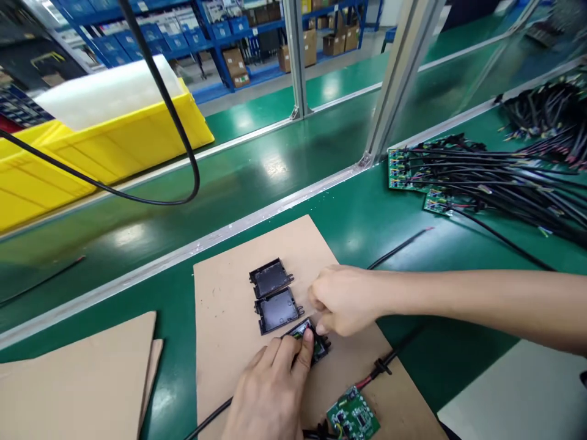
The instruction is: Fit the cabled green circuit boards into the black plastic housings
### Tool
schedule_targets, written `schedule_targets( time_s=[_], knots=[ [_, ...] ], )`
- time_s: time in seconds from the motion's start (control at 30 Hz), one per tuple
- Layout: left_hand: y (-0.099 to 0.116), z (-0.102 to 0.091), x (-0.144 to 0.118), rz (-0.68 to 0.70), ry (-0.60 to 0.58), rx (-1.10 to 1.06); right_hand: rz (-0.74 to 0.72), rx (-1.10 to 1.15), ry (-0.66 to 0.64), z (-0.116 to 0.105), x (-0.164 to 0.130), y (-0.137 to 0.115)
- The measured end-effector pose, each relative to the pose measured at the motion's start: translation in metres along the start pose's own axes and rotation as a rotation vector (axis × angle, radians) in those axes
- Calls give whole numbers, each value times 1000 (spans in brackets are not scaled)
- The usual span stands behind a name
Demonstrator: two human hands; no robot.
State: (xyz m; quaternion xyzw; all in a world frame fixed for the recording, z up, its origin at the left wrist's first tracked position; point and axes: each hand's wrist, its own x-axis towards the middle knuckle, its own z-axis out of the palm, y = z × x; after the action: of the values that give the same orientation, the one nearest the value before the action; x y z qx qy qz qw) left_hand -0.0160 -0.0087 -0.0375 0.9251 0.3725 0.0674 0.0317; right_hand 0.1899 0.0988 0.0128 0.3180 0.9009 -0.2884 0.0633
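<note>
two shallow, open black plastic case halves lie one just beyond the other on your flat brown cardboard sheet. why there, would you say?

probably to keep them within your easy reach, hollow sides up. the cardboard likely shields them from your glossy green tabletop.

and the small black plastic case with a green board inside, where do you have it?

on the cardboard, just nearer to you than those halves, partly covered by your left hand. that hand holds it, fingers draped over the near side and thumb pressed on top, seemingly so it cannot slide.

what about your right hand?

it is curled narrow, close by the case's right end. your fingertips are tucked from view, so i cannot tell whether they pinch anything.

you also have a bare green circuit board with red wires at the cardboard's near edge.

yes, apart from the case, perhaps so it stays out from under your fingers.

and the heap of long black cables with green boards at your right?

its boards lie at the end towards you and the cables trail away, perhaps so they tangle less.
</note>
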Motion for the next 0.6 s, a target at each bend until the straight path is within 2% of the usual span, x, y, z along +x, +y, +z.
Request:
schedule_targets(
  time_s=[0.13, 0.23, 0.33, 0.6],
  knots=[
    [-4, -4, -1, -27, 1, -52, -275, -216, 175, 25, -22, 8],
    [-1, -5, 0, -26, 12, -34, -397, -361, 279, 42, -25, 12],
    [6, -4, 1, -30, -28, 16, -432, -387, 303, 48, -23, 13],
    [22, -15, 14, -231, -251, 30, -444, -415, 322, 47, -16, 11]
  ],
)
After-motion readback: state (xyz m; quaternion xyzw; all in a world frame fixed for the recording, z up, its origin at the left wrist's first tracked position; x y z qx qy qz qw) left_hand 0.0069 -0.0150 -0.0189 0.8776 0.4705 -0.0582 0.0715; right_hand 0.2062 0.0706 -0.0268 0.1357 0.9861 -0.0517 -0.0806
